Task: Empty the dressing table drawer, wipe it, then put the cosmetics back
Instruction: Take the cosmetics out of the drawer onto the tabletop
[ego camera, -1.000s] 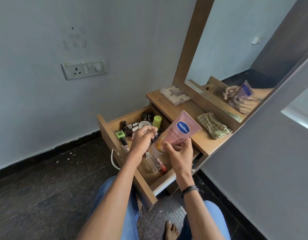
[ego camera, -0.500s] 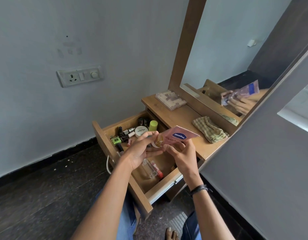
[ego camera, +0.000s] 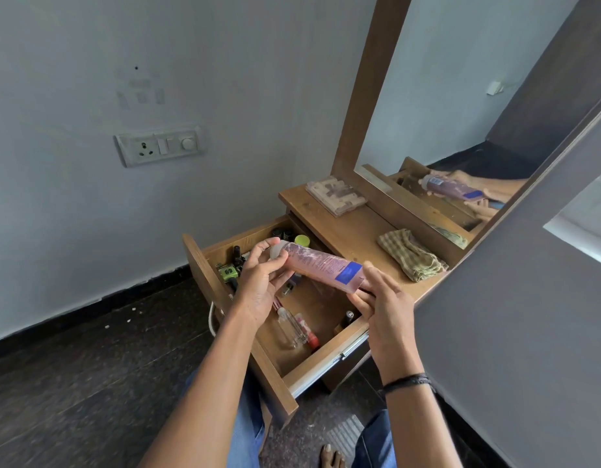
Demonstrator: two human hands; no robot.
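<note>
Turned from its logo face to its printed back, the pink tube (ego camera: pixel 322 265) now lies level above the open drawer (ego camera: pixel 282 376) — left hand (ego camera: pixel 262 282) curled round the cap end, right hand (ego camera: pixel 383 302) pinching the flat crimp — light, soft, probably slick, best gripped mid-body.

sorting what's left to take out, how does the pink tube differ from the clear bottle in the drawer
The pink tube is held up between the left hand and right hand; the clear bottle lies on the drawer floor. The tube is opaque with a blue patch; the bottle is see-through. Neither stands upright.
</note>
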